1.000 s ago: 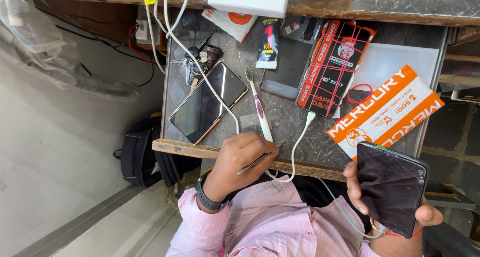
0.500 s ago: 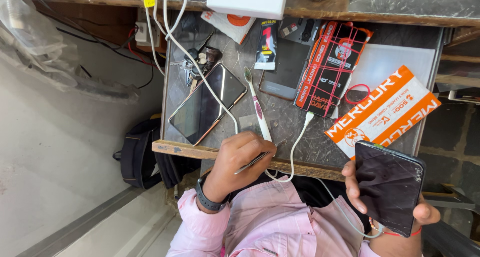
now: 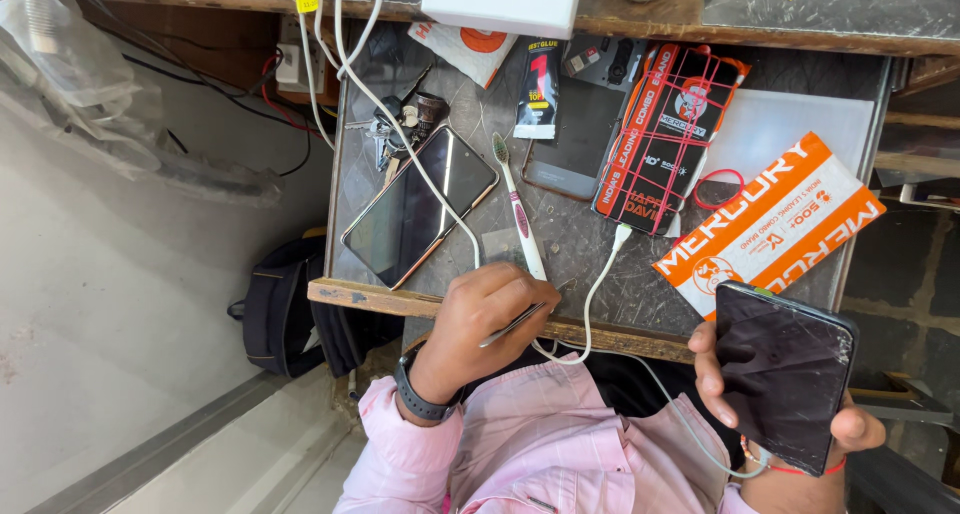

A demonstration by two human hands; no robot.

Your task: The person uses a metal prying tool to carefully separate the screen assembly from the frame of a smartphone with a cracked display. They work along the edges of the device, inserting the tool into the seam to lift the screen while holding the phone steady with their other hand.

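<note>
Your left hand [image 3: 485, 314] has its grip pinched tight on a thin silver metal tool [image 3: 515, 324], maybe tweezers; it is hard to tell. Your right hand [image 3: 790, 424] has its grip wrapped around a black phone with a cracked screen [image 3: 785, 374]. The phone sits off to the right of the tool, standing tall, past the edge of the grey tabletop [image 3: 580, 239]. The tool's tip points right, toward it.

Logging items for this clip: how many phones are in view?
3. A cracked phone in the right hand; a phone with a copper rim on the bench by the left hand; a dark one beside the toothbrush. Packets may hide more.
</note>
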